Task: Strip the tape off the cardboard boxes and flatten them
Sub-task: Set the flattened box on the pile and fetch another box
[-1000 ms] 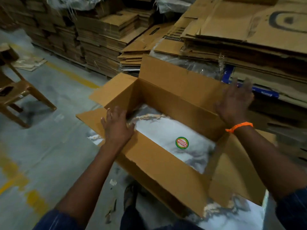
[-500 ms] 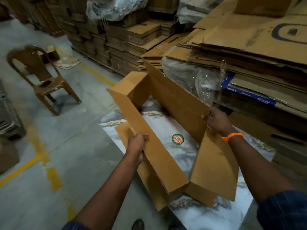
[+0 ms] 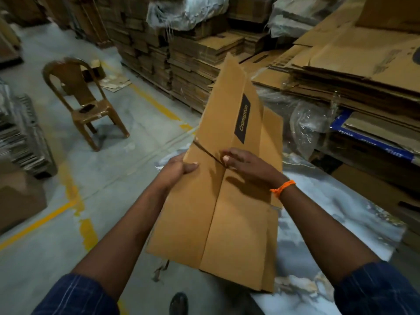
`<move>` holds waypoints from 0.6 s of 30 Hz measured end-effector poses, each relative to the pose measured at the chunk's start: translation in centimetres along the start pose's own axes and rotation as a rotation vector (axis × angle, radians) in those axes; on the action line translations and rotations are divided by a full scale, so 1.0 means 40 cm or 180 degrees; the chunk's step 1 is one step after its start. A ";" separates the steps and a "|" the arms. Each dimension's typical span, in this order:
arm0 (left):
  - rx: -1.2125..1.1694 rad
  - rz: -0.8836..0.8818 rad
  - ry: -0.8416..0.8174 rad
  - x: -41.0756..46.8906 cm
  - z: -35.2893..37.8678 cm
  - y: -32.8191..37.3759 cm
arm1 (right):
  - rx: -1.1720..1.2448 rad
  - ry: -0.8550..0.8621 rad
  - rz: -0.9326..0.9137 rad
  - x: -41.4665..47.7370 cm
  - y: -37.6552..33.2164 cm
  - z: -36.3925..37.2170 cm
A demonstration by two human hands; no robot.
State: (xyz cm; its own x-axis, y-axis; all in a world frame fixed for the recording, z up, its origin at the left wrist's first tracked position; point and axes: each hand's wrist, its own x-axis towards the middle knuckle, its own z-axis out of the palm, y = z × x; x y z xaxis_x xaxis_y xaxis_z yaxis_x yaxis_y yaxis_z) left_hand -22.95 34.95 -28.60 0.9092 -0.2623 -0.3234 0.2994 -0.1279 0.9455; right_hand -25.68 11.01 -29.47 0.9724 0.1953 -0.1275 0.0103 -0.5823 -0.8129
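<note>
A brown cardboard box (image 3: 227, 201) with a black "Crompton" label is folded flat and held up in front of me, tilted away at its top. My left hand (image 3: 175, 169) grips its left edge, thumb on the front face. My right hand (image 3: 245, 167), with an orange band at the wrist, lies on the front face near the middle seam, its fingertips curled at the gap between the flaps. I see no tape on the visible face.
A marble-patterned table top (image 3: 329, 223) lies under the box. Tall stacks of flattened cardboard (image 3: 341, 64) stand right and behind, with clear plastic wrap (image 3: 306, 123) beside them. A brown plastic chair (image 3: 86, 105) stands on the grey floor at left, by yellow lines.
The open box has been collapsed flat and lifted upright. My left hand moved to its left edge, and my right hand came in from the far wall to the front face.
</note>
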 end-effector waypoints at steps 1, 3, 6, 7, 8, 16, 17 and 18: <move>-0.0096 -0.0038 0.0029 0.007 -0.025 -0.012 | 0.0206 -0.0082 0.0308 0.011 -0.008 -0.017; -0.0241 -0.0066 -0.0021 0.025 -0.065 -0.042 | -0.0150 -0.0224 0.1068 0.018 -0.045 -0.070; -0.0597 -0.0105 -0.0272 0.059 -0.123 -0.086 | -0.0882 -0.0626 0.1461 0.024 -0.169 -0.075; -0.0637 -0.0155 -0.0351 0.072 -0.152 -0.093 | -0.0325 -0.0502 0.1396 -0.008 -0.260 -0.053; -0.0621 -0.0181 -0.0366 0.083 -0.188 -0.097 | 0.0458 -0.0384 0.1228 0.019 -0.270 -0.043; -0.1193 -0.0803 -0.0751 0.183 -0.436 -0.170 | 0.1116 -0.1069 0.1102 0.308 -0.207 0.296; -0.1272 -0.0914 -0.0858 0.198 -0.452 -0.185 | 0.0703 -0.1006 0.0860 0.318 -0.204 0.376; -0.1194 -0.0984 -0.0922 0.213 -0.465 -0.198 | 0.0379 -0.0902 0.0779 0.324 -0.191 0.443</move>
State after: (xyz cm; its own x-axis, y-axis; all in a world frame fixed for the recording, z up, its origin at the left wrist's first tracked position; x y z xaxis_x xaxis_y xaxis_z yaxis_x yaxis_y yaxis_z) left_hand -12.20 51.53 -38.12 0.6622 -0.5251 -0.5346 0.6695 0.0943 0.7368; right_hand -17.27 31.99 -34.98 0.8398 0.2817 -0.4641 -0.2573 -0.5462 -0.7972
